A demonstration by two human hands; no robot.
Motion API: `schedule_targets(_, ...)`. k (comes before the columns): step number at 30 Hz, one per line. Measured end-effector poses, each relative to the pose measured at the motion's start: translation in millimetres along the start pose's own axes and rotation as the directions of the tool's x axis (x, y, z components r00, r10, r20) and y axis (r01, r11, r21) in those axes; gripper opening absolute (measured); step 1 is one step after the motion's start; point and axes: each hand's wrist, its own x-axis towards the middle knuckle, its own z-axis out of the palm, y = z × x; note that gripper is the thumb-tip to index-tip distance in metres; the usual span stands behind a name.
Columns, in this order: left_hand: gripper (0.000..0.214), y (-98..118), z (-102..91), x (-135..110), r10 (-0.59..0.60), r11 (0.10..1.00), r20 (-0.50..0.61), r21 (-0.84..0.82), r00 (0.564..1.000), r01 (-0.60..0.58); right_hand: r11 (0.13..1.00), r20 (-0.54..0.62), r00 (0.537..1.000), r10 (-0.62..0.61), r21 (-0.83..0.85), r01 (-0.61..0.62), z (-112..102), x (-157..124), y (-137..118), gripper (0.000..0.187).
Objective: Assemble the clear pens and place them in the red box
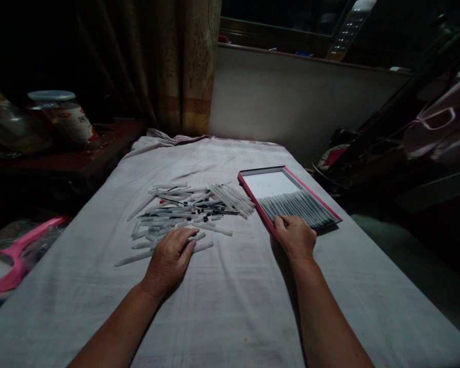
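Note:
A loose pile of translucent whitish pens (184, 204), mixed with small black parts, lies on the cloth-covered surface (230, 296). My left hand (170, 258) rests over the near edge of this pile. Its thumb is apart from the fingers, and a couple of pens pass under it. To the right is a shallow box (246, 187) with red sides and a white bottom. Side by side in its near half lies a row of similar pens (295, 208). My right hand (296, 236) is closed at the box's near left corner, fingers curled over the rim; its palm side is hidden.
Jars (63, 115) stand on a dark red table (111, 140) at the left. Below them is a pink-handled object (19, 250) beside plastic wrapping. A patterned curtain (187, 66) hangs at the back. A plastic bottle (348, 33) stands on the window ledge.

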Motion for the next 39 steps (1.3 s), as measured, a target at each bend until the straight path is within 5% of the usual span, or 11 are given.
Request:
schedule_targets(9, 0.020, 0.7, -1.3, 0.8, -0.007, 1.000, -0.019, -0.018, 1.000, 0.006, 0.999, 0.036, 0.998, -0.042, -0.016, 0.042, 1.9, 2.7, -2.1, 0.032)
schedule_targets(15, 0.020, -1.6, -0.8, 1.0, -0.020, 0.999, -0.047, -0.042, 0.999, 0.018, 0.987, -0.101, 0.982, -0.161, 0.012, 0.163, -7.0, 3.5, -13.8, 0.032)
schedule_targets(19, 0.020, -3.4, -1.9, 0.8, -0.018, 0.999, -0.062, -0.039, 0.998, 0.016, 0.951, 0.066, 0.949, -0.308, 0.038, 0.306, -1.5, 0.7, -39.6, 0.026)
schedule_targets(23, 0.019, -3.3, -3.1, 0.6, -0.013, 1.000, -0.073, -0.025, 0.997, 0.011, 0.947, 0.212, 0.934, -0.286, -0.088, 0.310, 7.1, -2.1, -62.2, 0.025)
schedule_targets(28, 0.020, -2.0, -2.7, 0.1, -0.022, 0.999, -0.038, -0.037, 0.999, 0.020, 0.957, 0.236, 0.941, -0.241, -0.105, 0.271, 5.5, -1.4, -66.2, 0.022)
schedule_targets(33, 0.022, 0.9, -3.1, 0.3, 0.020, 0.999, -0.035, -0.025, 0.999, -0.021, 0.948, 0.024, 0.982, -0.186, 0.268, 0.173, -4.9, -7.4, -44.1, 0.019)
schedule_targets(36, 0.023, 7.1, -5.3, 1.9, 0.066, 0.998, -0.053, -0.013, 0.996, -0.066, 0.813, -0.173, 0.982, -0.081, 0.558, 0.165, -11.4, -15.5, -35.2, 0.024)
schedule_targets(39, 0.031, 15.5, -8.2, 4.1, 0.076, 0.997, -0.096, 0.031, 0.993, -0.073, 0.634, -0.128, 0.987, -0.099, 0.757, 0.162, -12.9, -25.6, -43.8, 0.026)
